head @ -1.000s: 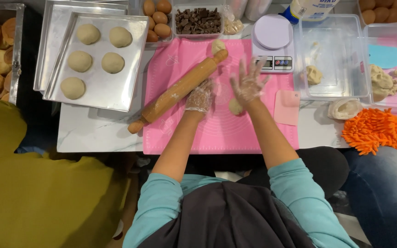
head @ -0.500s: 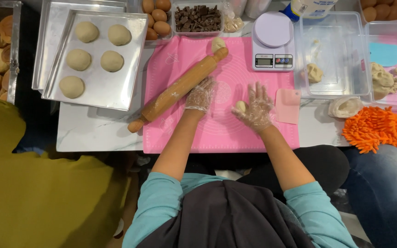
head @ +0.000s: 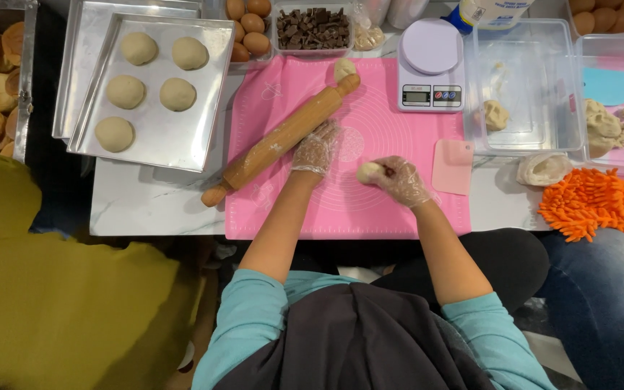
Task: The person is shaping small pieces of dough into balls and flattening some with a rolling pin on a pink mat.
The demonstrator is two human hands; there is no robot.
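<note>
Pinching small dough ball (head: 368, 172) in my right hand (head: 401, 180), gloved fingers closed round it, just above pink mat (head: 341, 209), near mat centre. My left hand (head: 317, 150), gloved, fingers spread open, palm flat on mat, just left of dough ball. Wooden rolling pin (head: 283, 139) diagonal across mat's upper left, near left hand. Kitchen scale (head: 431, 65) at mat's top right corner. Pink scraper (head: 452, 167) on mat's right edge. Metal tray (head: 182, 137) with five dough rounds left of mat.
</note>
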